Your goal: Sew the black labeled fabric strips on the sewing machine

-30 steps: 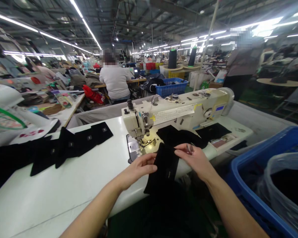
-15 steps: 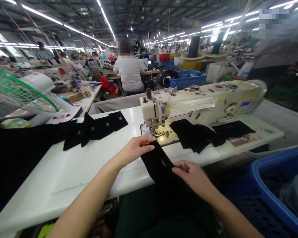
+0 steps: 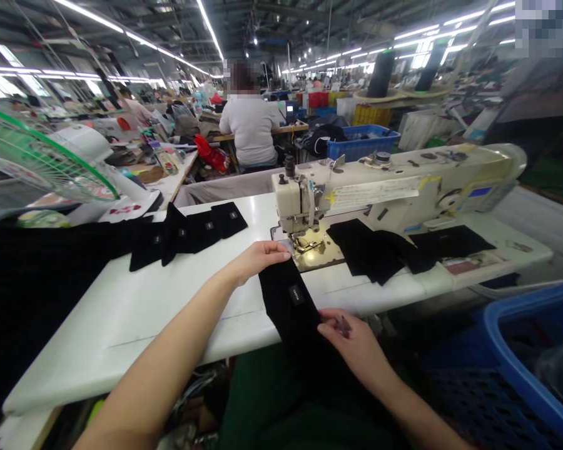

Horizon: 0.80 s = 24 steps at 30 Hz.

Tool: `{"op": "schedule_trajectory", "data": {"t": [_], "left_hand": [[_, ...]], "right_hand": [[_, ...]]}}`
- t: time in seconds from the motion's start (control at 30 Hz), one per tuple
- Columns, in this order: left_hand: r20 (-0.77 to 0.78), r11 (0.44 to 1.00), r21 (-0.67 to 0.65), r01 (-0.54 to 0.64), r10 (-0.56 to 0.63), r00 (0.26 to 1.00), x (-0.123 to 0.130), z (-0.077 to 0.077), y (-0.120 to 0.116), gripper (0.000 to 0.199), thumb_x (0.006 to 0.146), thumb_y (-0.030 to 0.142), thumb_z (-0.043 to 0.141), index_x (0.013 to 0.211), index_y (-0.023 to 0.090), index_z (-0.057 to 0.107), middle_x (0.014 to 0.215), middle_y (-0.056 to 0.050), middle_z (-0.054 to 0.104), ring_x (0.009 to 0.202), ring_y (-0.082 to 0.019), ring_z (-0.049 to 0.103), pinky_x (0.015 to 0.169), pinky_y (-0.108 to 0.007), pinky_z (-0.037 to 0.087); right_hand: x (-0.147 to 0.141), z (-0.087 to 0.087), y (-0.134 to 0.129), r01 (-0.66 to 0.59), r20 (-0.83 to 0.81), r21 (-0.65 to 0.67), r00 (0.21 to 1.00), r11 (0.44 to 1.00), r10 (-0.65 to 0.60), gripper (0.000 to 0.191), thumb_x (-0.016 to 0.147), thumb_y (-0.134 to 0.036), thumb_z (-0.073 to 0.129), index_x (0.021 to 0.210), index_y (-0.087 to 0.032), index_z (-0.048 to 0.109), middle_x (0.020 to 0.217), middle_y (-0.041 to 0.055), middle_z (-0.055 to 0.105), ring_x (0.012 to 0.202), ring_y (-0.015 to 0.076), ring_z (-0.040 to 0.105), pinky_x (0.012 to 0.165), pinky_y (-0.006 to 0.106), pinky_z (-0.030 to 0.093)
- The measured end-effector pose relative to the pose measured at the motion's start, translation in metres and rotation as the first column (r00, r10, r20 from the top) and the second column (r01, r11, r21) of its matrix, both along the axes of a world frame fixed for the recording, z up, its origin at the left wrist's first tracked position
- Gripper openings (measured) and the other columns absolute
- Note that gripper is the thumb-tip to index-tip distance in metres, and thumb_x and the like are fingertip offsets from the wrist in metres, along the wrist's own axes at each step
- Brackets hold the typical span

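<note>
A black fabric piece [image 3: 281, 287] with a small label [image 3: 297, 295] hangs over the front edge of the white sewing table [image 3: 178, 312]. My left hand [image 3: 260, 259] pinches its top end, just in front of the presser foot [image 3: 304, 245] of the sewing machine [image 3: 356, 187]. Lower down, my right hand [image 3: 349, 337] grips the right edge of the same piece between thumb and fingers. A small dark metal tool [image 3: 342, 325] seems tucked in the right hand; its kind is unclear. The lower part of the cloth blends into dark clothing on my lap.
Labelled black pieces [image 3: 187, 234] lie overlapped at left, and more black pieces [image 3: 370, 250] right of the needle. A fan [image 3: 42, 156] stands at far left. A blue basket [image 3: 502, 337] is at my right. A person in a white top [image 3: 249, 128] sits ahead.
The fabric's top end has come nearer the presser foot, and its label now faces me more plainly. Both hands keep their hold. The whole view has shifted slightly.
</note>
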<state>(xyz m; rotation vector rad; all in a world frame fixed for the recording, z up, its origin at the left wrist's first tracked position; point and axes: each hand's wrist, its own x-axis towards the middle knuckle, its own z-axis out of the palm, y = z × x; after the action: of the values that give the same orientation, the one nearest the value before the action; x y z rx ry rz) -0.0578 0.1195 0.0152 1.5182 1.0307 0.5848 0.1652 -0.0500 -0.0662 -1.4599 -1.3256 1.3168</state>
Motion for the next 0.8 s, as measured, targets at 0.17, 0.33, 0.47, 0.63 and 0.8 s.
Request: {"op": "schedule_trajectory", "data": {"t": [0.17, 0.33, 0.47, 0.63, 0.8], "left_hand": [[-0.111, 0.991, 0.114, -0.073, 0.086, 0.99, 0.002, -0.018, 0.013, 0.033, 0.067, 0.047, 0.07, 0.08, 0.016, 0.071, 0.084, -0.007, 0.066, 0.081, -0.024, 0.058, 0.076, -0.031, 0.04], [-0.234, 0.915, 0.403, -0.032, 0.136, 0.963, 0.014, -0.044, 0.031, 0.009, 0.077, 0.023, 0.068, 0.071, 0.018, 0.069, 0.075, -0.004, 0.059, 0.071, -0.022, 0.054, 0.07, -0.032, 0.039], [-0.268, 0.789, 0.614, 0.004, 0.203, 0.942, 0.02, -0.049, 0.032, 0.011, 0.078, 0.011, 0.076, 0.082, 0.017, 0.068, 0.088, -0.005, 0.057, 0.087, -0.024, 0.053, 0.081, -0.034, 0.04], [-0.395, 0.605, 0.775, 0.184, 0.234, 0.888, 0.016, -0.053, 0.023, 0.013, 0.087, 0.012, 0.074, 0.082, 0.015, 0.062, 0.088, -0.006, 0.054, 0.085, -0.025, 0.051, 0.076, -0.036, 0.041], [-0.379, 0.541, 0.798, 0.265, 0.108, 0.919, 0.011, -0.059, 0.018, 0.01, 0.096, 0.009, 0.056, 0.095, 0.013, 0.065, 0.095, -0.009, 0.054, 0.089, -0.025, 0.052, 0.082, -0.035, 0.045]], "right_hand": [[-0.015, -0.009, -0.003, 0.019, -0.043, 0.195, 0.999, 0.981, -0.011, 0.041, 0.093, -0.05, 0.055, 0.103, -0.01, 0.059, 0.084, 0.0048, 0.058, 0.074, 0.0122, 0.059, 0.068, 0.019, 0.049], [-0.017, -0.01, 0.005, -0.039, 0.017, 0.364, 0.999, 0.93, 0.035, 0.027, 0.1, -0.039, 0.055, 0.101, -0.016, 0.067, 0.092, 0.002, 0.06, 0.081, 0.009, 0.06, 0.073, 0.015, 0.048], [-0.012, -0.009, 0.015, -0.131, 0.129, 0.491, 0.989, 0.861, 0.077, 0.018, 0.097, -0.02, 0.058, 0.112, -0.019, 0.066, 0.087, -0.0001, 0.057, 0.073, 0.007, 0.054, 0.066, 0.016, 0.044], [-0.003, -0.009, 0.02, -0.268, 0.266, 0.73, 0.959, 0.629, 0.1, 0.034, 0.098, -0.003, 0.043, 0.123, -0.018, 0.059, 0.106, 0.006, 0.054, 0.094, 0.0113, 0.053, 0.078, 0.021, 0.044], [0.005, -0.008, 0.022, -0.37, 0.434, 0.756, 0.901, 0.54, 0.008, 0.035, 0.096, 0.0, 0.042, 0.126, -0.014, 0.053, 0.104, 0.0087, 0.052, 0.091, 0.014, 0.049, 0.074, 0.024, 0.043]]}}
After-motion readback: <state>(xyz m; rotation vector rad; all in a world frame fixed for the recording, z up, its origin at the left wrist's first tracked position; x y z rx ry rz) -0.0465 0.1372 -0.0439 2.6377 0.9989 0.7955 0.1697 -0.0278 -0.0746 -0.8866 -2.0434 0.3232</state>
